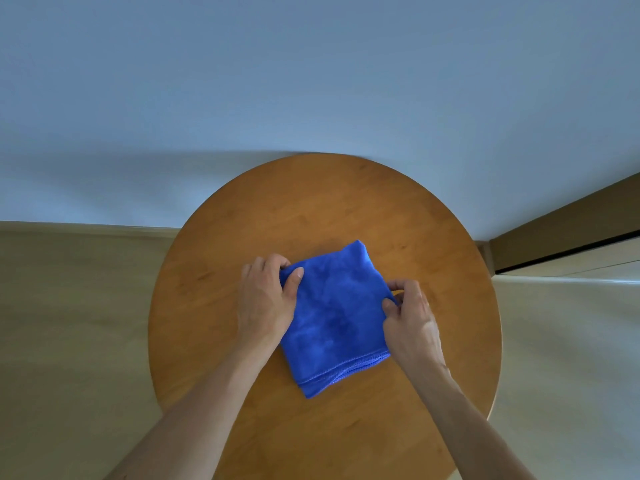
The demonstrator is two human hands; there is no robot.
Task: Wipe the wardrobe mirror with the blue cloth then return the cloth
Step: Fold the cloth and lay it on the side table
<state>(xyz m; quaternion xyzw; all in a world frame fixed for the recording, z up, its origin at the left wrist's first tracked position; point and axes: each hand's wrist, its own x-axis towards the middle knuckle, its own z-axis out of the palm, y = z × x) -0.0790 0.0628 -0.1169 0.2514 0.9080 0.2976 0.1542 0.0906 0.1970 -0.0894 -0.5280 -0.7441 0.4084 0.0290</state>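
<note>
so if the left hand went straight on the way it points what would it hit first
The left hand grips the blue cloth at its far left corner. Straight ahead is only bare table, so it would probably meet the pale wall behind the far rim first; depth is unclear.

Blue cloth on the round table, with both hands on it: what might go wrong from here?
1. The blue cloth lies folded in layers on the table. The left hand and right hand each hold only an edge, so lifting may let it fall open or slip.
2. The tabletop looks smooth, so a sideways tug could slide the cloth toward the rim.
</note>
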